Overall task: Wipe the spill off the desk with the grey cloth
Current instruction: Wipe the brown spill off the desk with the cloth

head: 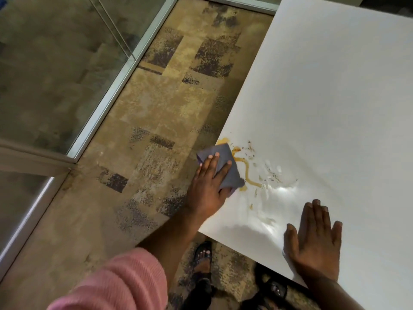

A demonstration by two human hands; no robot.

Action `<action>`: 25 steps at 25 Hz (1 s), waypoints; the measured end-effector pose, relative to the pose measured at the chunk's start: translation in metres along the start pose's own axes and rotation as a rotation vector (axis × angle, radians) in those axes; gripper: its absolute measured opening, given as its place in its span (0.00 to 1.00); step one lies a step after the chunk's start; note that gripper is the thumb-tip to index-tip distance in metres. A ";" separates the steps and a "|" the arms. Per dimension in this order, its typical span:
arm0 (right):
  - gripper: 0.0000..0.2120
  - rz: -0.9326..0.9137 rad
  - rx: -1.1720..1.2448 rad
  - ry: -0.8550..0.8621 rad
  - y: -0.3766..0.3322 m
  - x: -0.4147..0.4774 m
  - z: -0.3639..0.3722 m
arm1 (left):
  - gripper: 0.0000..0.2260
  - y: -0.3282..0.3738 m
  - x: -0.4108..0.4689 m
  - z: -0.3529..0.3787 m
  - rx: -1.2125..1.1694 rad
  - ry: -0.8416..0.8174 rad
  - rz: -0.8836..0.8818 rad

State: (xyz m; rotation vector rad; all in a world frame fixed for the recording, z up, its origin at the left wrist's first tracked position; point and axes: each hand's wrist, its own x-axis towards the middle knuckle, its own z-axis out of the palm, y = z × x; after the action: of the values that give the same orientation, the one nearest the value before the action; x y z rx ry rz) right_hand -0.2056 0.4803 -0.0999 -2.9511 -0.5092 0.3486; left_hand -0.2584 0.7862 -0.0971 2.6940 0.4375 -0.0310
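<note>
My left hand (209, 182) reaches forward on a bare forearm, with a pink ribbed sleeve (116, 280) pushed up near the elbow. The palm faces down and the fingers (212, 162) are spread and pressed flat; the thumb looks tucked under, though I can't quite tell. My right hand (315, 245) lies flat, palm down, fingers straight and slightly fanned, thumb out to the left, wrist bent back toward me.
</note>
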 end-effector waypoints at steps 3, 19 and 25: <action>0.37 0.001 0.037 -0.003 -0.001 0.000 -0.004 | 0.27 0.007 0.042 -0.005 -0.030 0.024 -0.029; 0.36 -0.061 0.017 0.050 0.006 0.001 0.001 | 0.30 0.034 0.096 -0.001 0.088 0.028 0.022; 0.37 -0.057 0.027 0.071 0.009 0.001 0.005 | 0.28 0.043 0.004 0.019 0.049 -0.008 0.071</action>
State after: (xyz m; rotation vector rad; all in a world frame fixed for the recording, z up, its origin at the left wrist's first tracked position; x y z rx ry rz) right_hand -0.2029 0.4731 -0.1063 -2.9043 -0.5743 0.2421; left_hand -0.2408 0.7429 -0.0983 2.7543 0.3424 -0.0324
